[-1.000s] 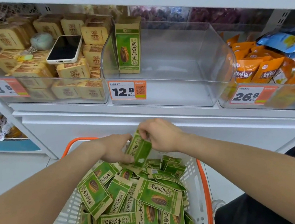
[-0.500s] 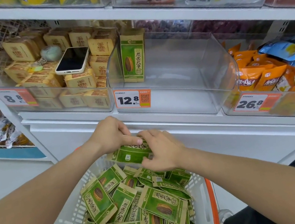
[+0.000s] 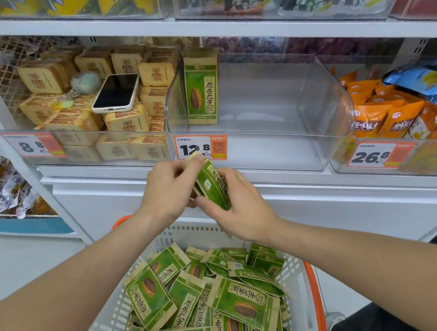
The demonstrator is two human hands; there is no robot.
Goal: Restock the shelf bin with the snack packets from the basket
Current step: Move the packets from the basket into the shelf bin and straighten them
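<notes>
Both the left hand and right hand clamp a green sunflower-seed packet just below the clear shelf bin, above the basket. Inside the bin, one packet stands at its left wall; the rest lies open. A phone rests on the neighbouring bin's tan packets.

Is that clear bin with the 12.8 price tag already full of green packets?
No, the clear bin holds just one green packet, standing upright at its left side.

White metal shelving rises above and beyond the hands. A pale tiled floor spreads to their left, beneath a blue-fronted display. Lighting is bright, even.
</notes>
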